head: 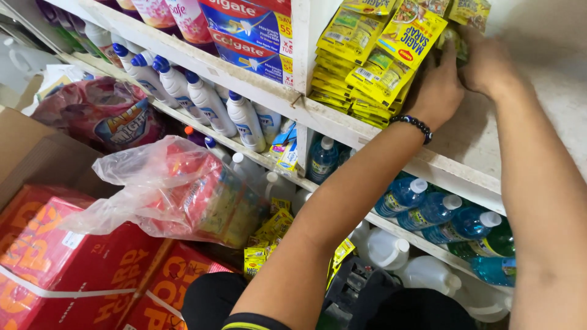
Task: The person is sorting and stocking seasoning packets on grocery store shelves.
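Left hand: the left hand (435, 91), upper right of the frame, lies flat with fingers loosely spread and pressed against the stack of small yellow foil seasoning sachets (373, 64); a dark beaded bracelet (414, 125) circles its wrist.

Right hand: the right hand (483, 61), further toward the upper right corner, curls its fingers round the far end of the same sachets; how tightly it grips I cannot tell, since the fingertips are hidden behind the packets.

Sachets: the stack sits in the upper shelf compartment, right of the white wooden upright divider (306, 36), some packets lying flat, the top ones tilted up between the two hands.

Shelf: the white painted wooden shelf board (465, 165) runs diagonally from upper left to lower right under the sachets.

Upper left of frame: white plastic bottles with blue caps (202, 101) stand in a row on the lower shelf; red and blue toothpaste cartons (251, 33) lie on the shelf above them.

Lower right: clear blue liquid bottles with white caps (437, 211) lie on their sides beneath the shelf board, white jugs (385, 247) below them.

Left centre: a thin translucent plastic bag of red and yellow packets (177, 189) rests on red cardboard boxes (67, 256).

Bottom centre: loose yellow sachets (269, 235) lie just beside the left forearm.
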